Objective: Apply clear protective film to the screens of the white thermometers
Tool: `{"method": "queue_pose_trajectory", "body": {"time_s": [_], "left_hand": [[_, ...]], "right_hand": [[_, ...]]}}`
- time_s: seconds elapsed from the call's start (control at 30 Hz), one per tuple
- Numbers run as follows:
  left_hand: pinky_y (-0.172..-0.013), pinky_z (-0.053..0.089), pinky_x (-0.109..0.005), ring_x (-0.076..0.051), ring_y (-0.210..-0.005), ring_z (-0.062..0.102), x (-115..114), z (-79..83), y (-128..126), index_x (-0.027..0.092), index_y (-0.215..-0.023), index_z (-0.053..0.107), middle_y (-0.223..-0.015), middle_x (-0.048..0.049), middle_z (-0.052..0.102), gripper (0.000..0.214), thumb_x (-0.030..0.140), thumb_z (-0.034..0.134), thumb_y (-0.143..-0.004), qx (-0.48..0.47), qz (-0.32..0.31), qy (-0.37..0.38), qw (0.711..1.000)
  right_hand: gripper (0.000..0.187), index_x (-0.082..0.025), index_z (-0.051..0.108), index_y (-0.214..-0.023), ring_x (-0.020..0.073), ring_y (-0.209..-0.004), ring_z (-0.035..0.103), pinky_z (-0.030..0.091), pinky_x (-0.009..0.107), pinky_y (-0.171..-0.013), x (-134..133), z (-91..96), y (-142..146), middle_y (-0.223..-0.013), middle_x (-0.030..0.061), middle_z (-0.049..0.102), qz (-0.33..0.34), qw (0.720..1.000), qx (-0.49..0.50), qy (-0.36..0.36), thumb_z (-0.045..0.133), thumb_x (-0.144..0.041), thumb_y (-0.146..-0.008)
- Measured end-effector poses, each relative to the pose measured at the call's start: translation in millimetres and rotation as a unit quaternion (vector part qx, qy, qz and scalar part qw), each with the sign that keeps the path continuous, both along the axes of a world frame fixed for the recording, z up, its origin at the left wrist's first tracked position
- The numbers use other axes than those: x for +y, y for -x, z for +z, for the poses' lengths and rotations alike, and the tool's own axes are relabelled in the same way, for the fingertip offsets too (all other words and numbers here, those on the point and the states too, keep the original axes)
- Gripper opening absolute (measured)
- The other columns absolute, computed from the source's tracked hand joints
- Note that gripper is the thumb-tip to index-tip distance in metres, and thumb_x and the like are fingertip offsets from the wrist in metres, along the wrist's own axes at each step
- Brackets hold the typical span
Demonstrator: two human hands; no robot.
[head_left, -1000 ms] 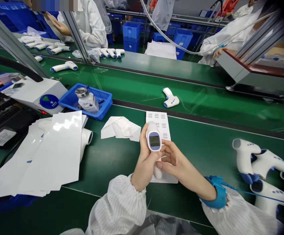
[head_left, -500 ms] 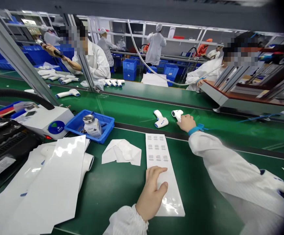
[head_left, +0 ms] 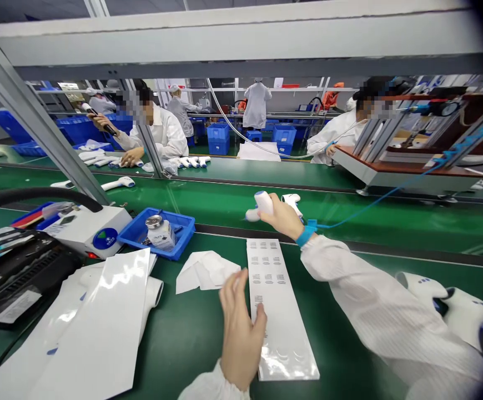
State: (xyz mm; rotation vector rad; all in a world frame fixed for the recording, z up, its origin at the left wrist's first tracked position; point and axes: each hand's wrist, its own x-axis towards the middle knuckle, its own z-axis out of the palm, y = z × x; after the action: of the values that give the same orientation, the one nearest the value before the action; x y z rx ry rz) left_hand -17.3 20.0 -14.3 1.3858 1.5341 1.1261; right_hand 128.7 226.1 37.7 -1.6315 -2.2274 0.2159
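My right hand [head_left: 283,216], with a blue wristband, is closed round a white gun-shaped infrared thermometer [head_left: 263,203] over the green conveyor belt. Just behind the fingers lies a second white thermometer [head_left: 293,204] on the belt, partly hidden. My left hand [head_left: 243,328] is open, fingers apart, over the left edge of a long white label sheet [head_left: 289,333]. Small printed labels in rows fill the sheet's far part; its near part is bare and glossy. To the left of the sheet rests a crumpled white paper [head_left: 206,270].
A blue tray [head_left: 177,251] holds a metal-topped bottle [head_left: 160,232]. Large white sheets [head_left: 100,322] cover more devices at left, beside a white box with a black hose [head_left: 100,228]. More thermometers [head_left: 424,286] lie by my right sleeve. Co-workers [head_left: 164,128] sit across the belt [head_left: 208,203].
My right hand has moved left from the right-hand thermometer and now holds one, turned in the grip. My left hand has shifted left on the label sheet. The camera view has tilted up.
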Motion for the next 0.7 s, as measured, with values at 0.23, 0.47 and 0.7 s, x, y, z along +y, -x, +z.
{"method": "queue_pose_trajectory", "body": {"time_s": [0.23,0.47,0.7], "left_hand": [[-0.098,0.044,-0.05,-0.033,-0.133,0.041,-1,17.5,-4,0.033,-0.15,0.013,-0.153,-0.0143,0.024,0.069,0.02,0.048,-0.091,0.053,0.021,-0.091,0.994],[-0.049,0.045,-0.022,-0.007,-0.052,0.045,-15,15.6,-29,0.037,-0.149,0.009,-0.109,-0.0058,0.056,0.076,0.035,0.055,-0.089,-0.3,0.013,0.152,0.942],[-0.043,0.043,-0.019,0.0,-0.04,0.036,-7,5.4,-39,0.037,-0.148,0.015,-0.121,-0.0077,0.053,0.069,0.029,0.05,-0.089,-0.278,-0.023,0.172,0.945]], "right_hand": [[0.036,-0.022,0.056,-0.116,0.0165,-0.062,0.067,0.049,0.026,-0.049,-127,32.2,6,-0.093,0.0047,0.07,0.165,0.887,0.284,0.324,0.052,-0.046,-0.09],[0.012,-0.021,0.071,-0.084,0.0245,-0.098,0.063,0.049,0.042,-0.088,-110,-61.8,-50,-0.101,0.0063,0.067,-0.019,0.956,0.267,0.118,0.069,-0.03,-0.076],[0.011,-0.023,0.075,-0.081,0.0261,-0.102,0.06,0.044,0.047,-0.096,-114,-104.4,-49,-0.103,0.0069,0.067,-0.042,0.953,0.282,0.1,0.067,-0.03,-0.079]]}}
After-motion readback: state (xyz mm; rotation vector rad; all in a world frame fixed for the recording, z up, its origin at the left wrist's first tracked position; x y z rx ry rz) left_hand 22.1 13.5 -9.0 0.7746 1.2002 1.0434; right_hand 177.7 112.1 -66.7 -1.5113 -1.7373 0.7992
